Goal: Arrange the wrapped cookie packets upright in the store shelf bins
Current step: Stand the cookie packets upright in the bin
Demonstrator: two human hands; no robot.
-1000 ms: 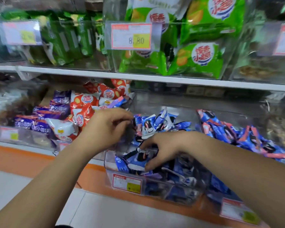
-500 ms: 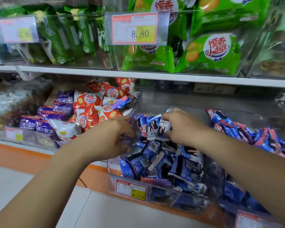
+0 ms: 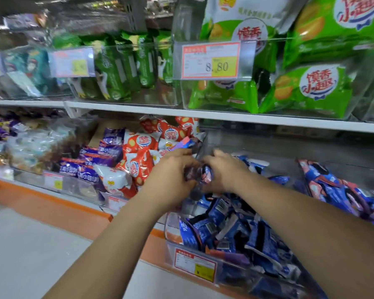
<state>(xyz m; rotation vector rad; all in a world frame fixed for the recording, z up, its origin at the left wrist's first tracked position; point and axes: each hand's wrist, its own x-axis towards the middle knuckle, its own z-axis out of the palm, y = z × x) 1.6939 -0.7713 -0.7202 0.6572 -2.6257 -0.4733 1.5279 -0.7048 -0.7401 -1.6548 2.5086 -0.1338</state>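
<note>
1. Hands: left hand (image 3: 173, 179) and right hand (image 3: 225, 172) meet at centre of view, fingertips facing each other.
2. Grip: both grips are curled and pinch one small cookie packet (image 3: 205, 175) between them; motion blur hides the finger detail.
3. Held packet: blue and pink wrapper, raised over the left rear part of the clear bin (image 3: 170, 230).
4. Bin contents: blue packets (image 3: 235, 229) lie jumbled at 5 o'clock from the hands, most tilted or flat.
5. Neighbouring stock: red packets (image 3: 140, 152) at 9 o'clock; blue-and-pink packets (image 3: 341, 190) at 3 o'clock.
6. Upper shelf (image 3: 203, 116): green bags (image 3: 311, 91) at 1 o'clock, behind a price tag (image 3: 211, 60) reading 8.80.
</note>
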